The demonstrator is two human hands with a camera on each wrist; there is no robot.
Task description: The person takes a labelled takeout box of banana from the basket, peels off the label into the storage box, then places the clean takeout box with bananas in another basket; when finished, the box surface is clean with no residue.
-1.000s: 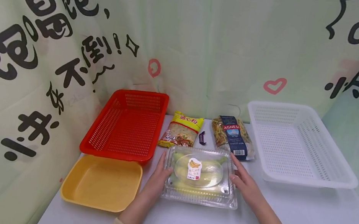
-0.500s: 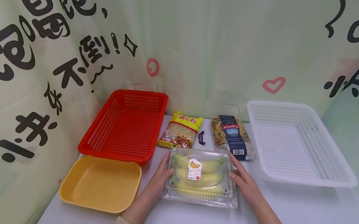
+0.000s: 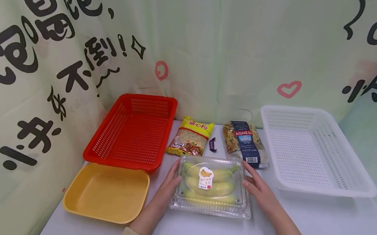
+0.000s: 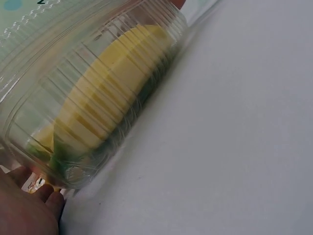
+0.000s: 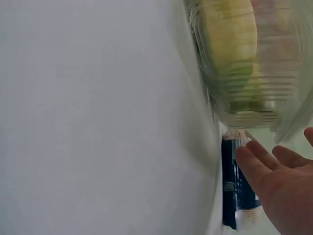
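A clear plastic clamshell box [image 3: 212,186] holding yellow bananas, with a banana sticker on the lid, lies flat on the white table. My left hand [image 3: 168,183] lies along its left side with straight fingers touching the wall. In the left wrist view the left hand [image 4: 24,210] meets the end of the box [image 4: 98,93]. My right hand [image 3: 258,191] is open beside the box's right edge. In the right wrist view the right hand's fingers [image 5: 279,181] are straight and a little apart from the box [image 5: 254,58].
Behind the box lie a yellow noodle packet [image 3: 190,137], a small dark candy [image 3: 212,144] and a blue-labelled pasta bag [image 3: 245,142]. A red basket [image 3: 119,162] and a yellow tray [image 3: 105,192] stand on the left, a white basket [image 3: 324,189] on the right. A curtain hangs behind.
The banana box, blurred a second ago, now lies still on the table. Both hands stay at its sides and have hardly moved.
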